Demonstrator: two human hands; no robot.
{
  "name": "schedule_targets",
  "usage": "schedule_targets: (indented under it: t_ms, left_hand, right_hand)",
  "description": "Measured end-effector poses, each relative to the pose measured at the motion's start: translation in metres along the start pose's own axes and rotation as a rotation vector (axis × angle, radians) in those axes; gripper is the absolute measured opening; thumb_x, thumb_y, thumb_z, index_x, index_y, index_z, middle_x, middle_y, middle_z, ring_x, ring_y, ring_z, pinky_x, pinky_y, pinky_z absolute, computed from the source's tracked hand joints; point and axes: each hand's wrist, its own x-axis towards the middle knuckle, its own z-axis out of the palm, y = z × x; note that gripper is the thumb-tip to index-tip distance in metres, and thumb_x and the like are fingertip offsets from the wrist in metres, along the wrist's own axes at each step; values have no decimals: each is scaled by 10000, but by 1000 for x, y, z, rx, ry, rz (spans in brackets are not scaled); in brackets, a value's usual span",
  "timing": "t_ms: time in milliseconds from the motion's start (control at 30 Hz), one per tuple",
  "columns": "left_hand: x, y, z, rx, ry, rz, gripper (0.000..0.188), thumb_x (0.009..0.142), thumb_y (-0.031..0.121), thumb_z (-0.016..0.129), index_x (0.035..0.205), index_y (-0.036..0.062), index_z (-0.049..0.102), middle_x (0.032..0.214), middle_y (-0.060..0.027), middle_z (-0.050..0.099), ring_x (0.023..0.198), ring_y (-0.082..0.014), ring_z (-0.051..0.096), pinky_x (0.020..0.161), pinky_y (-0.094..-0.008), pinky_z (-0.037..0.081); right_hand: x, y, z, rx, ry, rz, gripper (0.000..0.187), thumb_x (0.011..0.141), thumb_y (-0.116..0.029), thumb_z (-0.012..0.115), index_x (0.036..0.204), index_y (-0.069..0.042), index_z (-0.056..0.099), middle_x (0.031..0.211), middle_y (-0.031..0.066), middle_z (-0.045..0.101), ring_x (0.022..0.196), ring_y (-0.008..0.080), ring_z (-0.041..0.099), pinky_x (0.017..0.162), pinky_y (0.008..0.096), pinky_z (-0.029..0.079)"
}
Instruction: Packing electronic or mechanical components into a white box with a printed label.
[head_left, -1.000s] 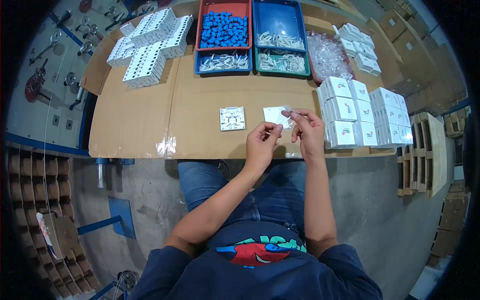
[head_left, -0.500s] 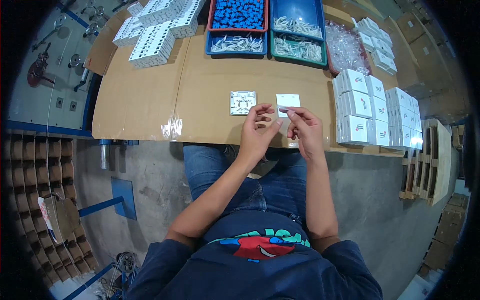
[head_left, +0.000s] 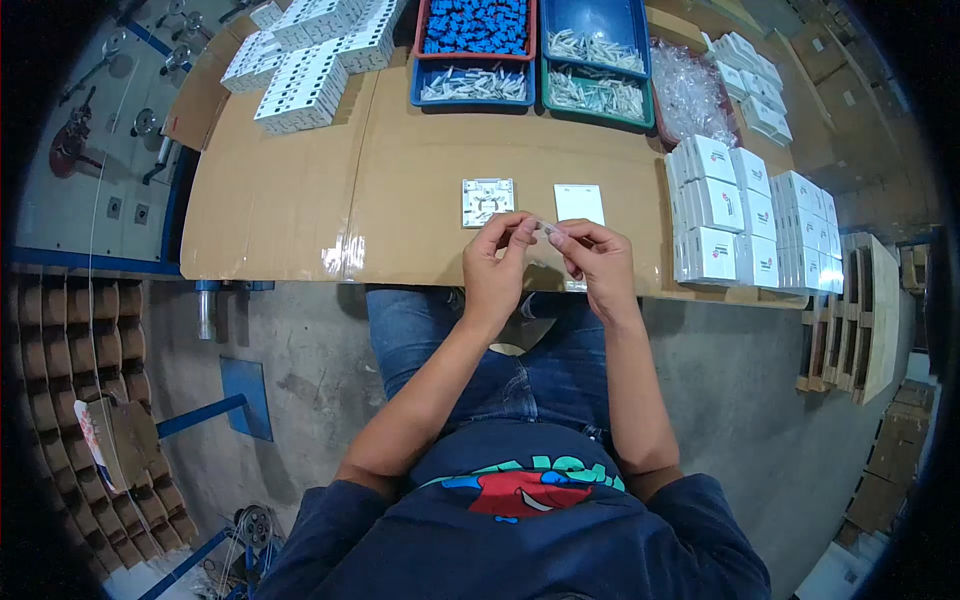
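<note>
My left hand (head_left: 495, 265) and my right hand (head_left: 603, 262) meet over the near part of the table, fingertips pinched together. Between them is a small, narrow, pale piece (head_left: 541, 228), gripped from both ends; its exact kind is too small to make out. Just beyond my left hand lies a square white plastic base (head_left: 487, 202) with moulded fittings on its face. To its right, beyond my right hand, lies a plain white cover plate (head_left: 579, 204). A small white item (head_left: 575, 285), partly hidden by my right hand, lies by the table's near edge.
Trays hold blue parts (head_left: 476, 28) and small pale pieces (head_left: 475, 87) (head_left: 597, 95) at the back. Clear plastic bags (head_left: 690, 95) fill a red tray. White boxes (head_left: 715, 210) are stacked at right, white units (head_left: 305, 95) at back left. Cardboard (head_left: 270, 200) covers the table.
My left hand has closed its fingers onto the small pale piece, which my right hand has brought leftward and slightly nearer to me. The base and cover plate stay put.
</note>
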Motion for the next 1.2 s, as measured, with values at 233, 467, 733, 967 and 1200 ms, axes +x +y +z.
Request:
schedule_targets:
  t_ms: [233,467,733,967,1200]
  left_hand:
    - [-4,3,-5,-13,-64,-51,131,1007,109,697,1087,5,687,989,-24,704,922,-88,645,851,-245,518]
    - [-2,6,-11,-73,-73,-20,111,993,112,709,1025,7,724,956,-29,724,897,-83,646,806,-252,512]
    - [2,22,-10,180,-102,121,174,1007,135,680,1039,-21,751,967,-81,723,894,-148,668,800,-279,522]
    - [1,25,-12,374,-206,222,172,1033,123,641,1046,-25,727,979,-70,704,946,-137,652,836,-284,523]
    - [-2,15,-9,-166,-185,-94,141,1015,123,680,1083,0,679,909,-25,668,842,-79,614,760,-233,500]
  right_hand:
    - [-1,-1,7,8,-11,-68,114,887,-55,814,956,-24,728,836,-13,680,649,15,536,525,188,393]
    - [-4,-9,1,-85,-123,-19,204,892,-46,807,1067,-11,709,936,8,690,692,17,542,594,174,426]
    - [-5,-25,2,-323,-200,-287,262,856,-48,816,1106,-31,739,1077,14,701,731,34,549,629,204,456]
    - [-8,-39,1,-612,-200,-339,189,843,-78,822,1018,-47,756,1044,24,687,726,58,541,610,206,430]
    - [-16,-33,2,-433,-198,-396,110,844,-48,817,916,-9,744,975,21,660,683,45,523,570,210,398]
